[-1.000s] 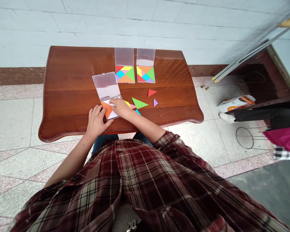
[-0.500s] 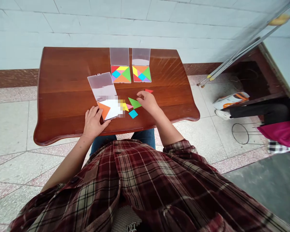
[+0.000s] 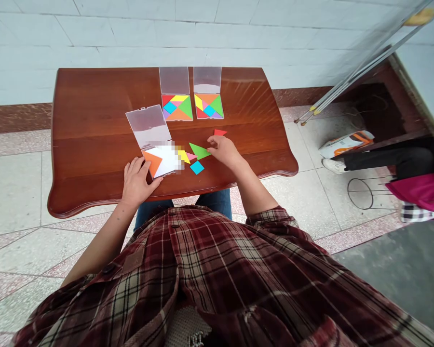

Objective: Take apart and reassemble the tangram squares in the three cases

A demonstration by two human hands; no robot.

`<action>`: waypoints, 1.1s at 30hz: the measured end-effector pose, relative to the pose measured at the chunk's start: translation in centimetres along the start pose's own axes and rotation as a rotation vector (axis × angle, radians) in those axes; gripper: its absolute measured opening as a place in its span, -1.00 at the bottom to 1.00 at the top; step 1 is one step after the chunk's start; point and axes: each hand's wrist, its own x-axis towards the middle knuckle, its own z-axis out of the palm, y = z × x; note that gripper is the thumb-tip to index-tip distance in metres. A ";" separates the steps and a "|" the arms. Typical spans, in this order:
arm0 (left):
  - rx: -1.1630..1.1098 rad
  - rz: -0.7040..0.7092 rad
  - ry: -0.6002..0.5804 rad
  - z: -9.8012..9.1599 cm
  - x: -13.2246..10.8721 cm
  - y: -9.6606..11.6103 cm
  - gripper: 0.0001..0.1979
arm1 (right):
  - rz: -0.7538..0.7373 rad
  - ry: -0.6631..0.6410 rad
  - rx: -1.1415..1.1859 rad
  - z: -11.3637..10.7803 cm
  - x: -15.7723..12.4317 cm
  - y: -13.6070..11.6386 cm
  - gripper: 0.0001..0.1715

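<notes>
My left hand (image 3: 136,177) lies flat with fingers apart against the near left corner of an open clear case (image 3: 155,144), which holds an orange triangle (image 3: 153,163) on its white base. My right hand (image 3: 224,150) rests on the table with fingers curled, their tips touching the right tip of a green triangle (image 3: 198,151). A red triangle (image 3: 220,132) lies just beyond that hand. A blue square (image 3: 196,167), a yellow piece (image 3: 183,156) and a pink piece (image 3: 191,156) lie between the case and my right hand.
Two more open cases (image 3: 176,94) (image 3: 207,93) with full coloured puzzles stand at the back of the wooden table (image 3: 90,130). To the right, on the floor, another person's leg and shoe (image 3: 338,166), a wire ring and metal rods.
My right hand left the case and went right to the loose pieces, then drew back slightly to the green triangle's tip. The purple triangle is no longer in sight. My left hand stayed put.
</notes>
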 end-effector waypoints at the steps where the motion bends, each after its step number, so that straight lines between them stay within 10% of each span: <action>1: 0.004 -0.001 -0.003 0.0 0.0 0.0 -0.39 | -0.018 -0.028 -0.013 0.1 0.0 -0.2 -0.57; 11: 0.001 -0.003 -0.011 -0.1 0.1 0.2 -0.37 | 0.031 -0.183 -0.208 0.9 1.0 -2.0 -0.31; 21: 0.013 -0.001 -0.022 0.0 -0.1 0.5 -0.38 | 0.058 -0.144 0.137 -1.3 1.1 0.8 -0.86; 33: -0.001 0.003 -0.028 0.1 -0.1 0.6 -0.36 | 0.023 -0.220 0.643 4.6 0.3 -7.9 -0.76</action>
